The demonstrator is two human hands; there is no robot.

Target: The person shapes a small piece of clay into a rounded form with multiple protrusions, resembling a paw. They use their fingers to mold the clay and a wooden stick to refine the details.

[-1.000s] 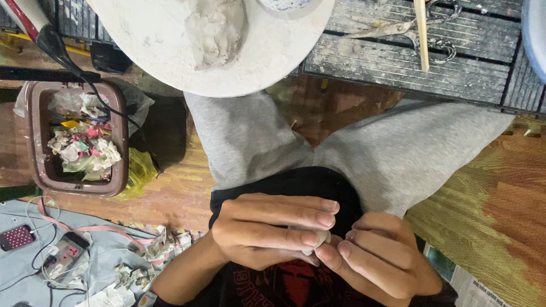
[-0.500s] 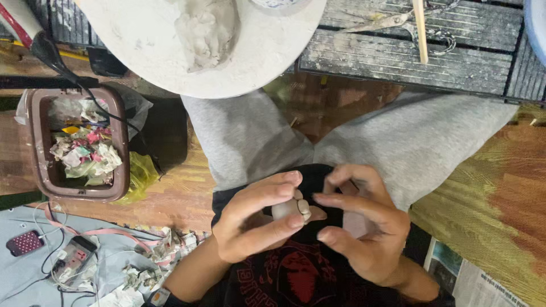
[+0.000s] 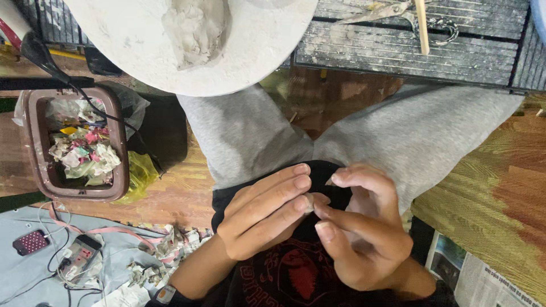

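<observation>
Left hand [image 3: 264,213] and right hand [image 3: 358,227] meet over the lap, above grey trousers [image 3: 364,136]. A small pale lump of clay [image 3: 310,202] sits between them, pinched by left fingertips and right thumb; mostly hidden, long axis not readable. Both hands closed narrow on it, equally near. Larger grey clay mass [image 3: 193,25] rests well apart on the round white wheel surface [image 3: 267,57], ahead of the knees.

I count two hands, left hand [image 3: 264,219] and right hand [image 3: 364,233]. One round white board [image 3: 114,40], one brown bin [image 3: 34,142], one clay lump [image 3: 196,28].
</observation>
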